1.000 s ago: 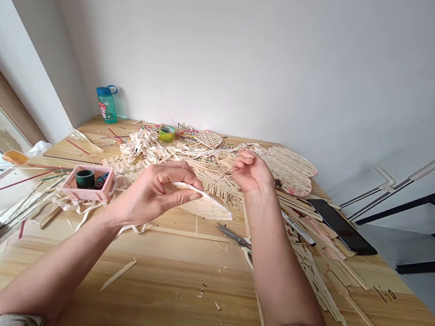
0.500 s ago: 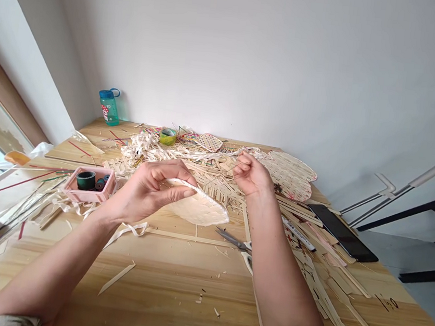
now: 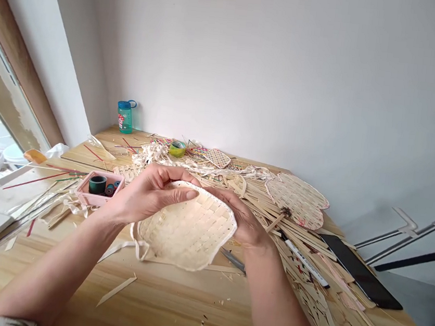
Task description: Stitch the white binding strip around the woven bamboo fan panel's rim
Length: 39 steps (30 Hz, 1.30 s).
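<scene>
A pale woven bamboo piece (image 3: 190, 228), rounded with a wavy outline and a white stitched binding along its edge, is tilted toward me above the table. My left hand (image 3: 155, 190) pinches its top edge, thumb on the near face and fingers behind. At the upper right edge, my right hand (image 3: 244, 221) reaches behind the piece, which hides most of its fingers, so I cannot tell what they hold. White tape (image 3: 137, 243) shows by the lower left of the piece. Scissors (image 3: 234, 261) lie on the table, partly behind my right forearm.
A pink basket (image 3: 91, 198) with thread spools stands left. Behind are a blue-green bottle (image 3: 125, 118), a yellow-green tape roll (image 3: 177, 149) and piled strips. A heart-shaped woven fan (image 3: 297, 199), a marker (image 3: 306, 263) and a black tablet-like slab (image 3: 362, 271) lie right.
My right hand, earlier raised with fingers pinched and a thin thread near it, has come down behind the woven piece. The piece has turned its broad face toward me. The view has shifted.
</scene>
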Each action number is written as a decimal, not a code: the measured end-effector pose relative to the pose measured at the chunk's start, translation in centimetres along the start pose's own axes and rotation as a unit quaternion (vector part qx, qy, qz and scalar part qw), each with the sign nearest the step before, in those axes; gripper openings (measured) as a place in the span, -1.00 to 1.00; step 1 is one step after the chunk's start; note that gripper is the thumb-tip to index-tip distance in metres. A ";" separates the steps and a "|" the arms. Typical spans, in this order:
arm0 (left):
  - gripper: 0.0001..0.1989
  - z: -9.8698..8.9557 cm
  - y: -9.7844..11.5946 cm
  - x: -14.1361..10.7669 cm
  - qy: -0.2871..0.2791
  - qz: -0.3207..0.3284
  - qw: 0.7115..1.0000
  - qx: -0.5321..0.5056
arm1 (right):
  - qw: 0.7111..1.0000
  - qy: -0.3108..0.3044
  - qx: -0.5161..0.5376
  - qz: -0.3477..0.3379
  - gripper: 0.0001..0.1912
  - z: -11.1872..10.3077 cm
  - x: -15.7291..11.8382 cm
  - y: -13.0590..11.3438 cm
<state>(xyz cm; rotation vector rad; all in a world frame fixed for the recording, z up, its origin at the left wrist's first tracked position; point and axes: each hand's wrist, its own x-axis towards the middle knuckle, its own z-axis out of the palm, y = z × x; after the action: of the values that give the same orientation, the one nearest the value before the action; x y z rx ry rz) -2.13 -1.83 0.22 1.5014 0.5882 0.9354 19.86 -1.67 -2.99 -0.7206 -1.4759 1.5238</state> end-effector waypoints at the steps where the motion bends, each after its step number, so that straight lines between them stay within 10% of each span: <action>1: -0.85 0.0 0.1 0.0 0.000 -0.012 1.000 -0.014 | 1.000 0.020 0.011 -0.001 -0.59 0.0 -0.1 0.1; 12: -0.76 0.0 -0.5 0.2 -0.004 -0.061 0.993 -0.099 | 0.993 0.077 0.085 -0.012 -0.42 0.6 0.1 -0.5; 26: -0.76 0.1 -1.1 0.6 -0.014 -0.069 0.994 -0.085 | 0.989 0.144 0.038 -0.015 -0.73 -0.9 0.9 0.5; 39: -0.73 -2.2 -1.5 1.6 0.079 -0.072 0.981 -0.159 | 0.986 0.139 0.094 -0.003 -0.58 -7.0 0.6 -0.7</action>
<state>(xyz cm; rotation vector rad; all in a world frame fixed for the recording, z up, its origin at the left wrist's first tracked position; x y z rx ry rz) -2.84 0.97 -0.97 1.0922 0.6202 0.9908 25.89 2.10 -3.09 -0.7787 -1.1111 1.4670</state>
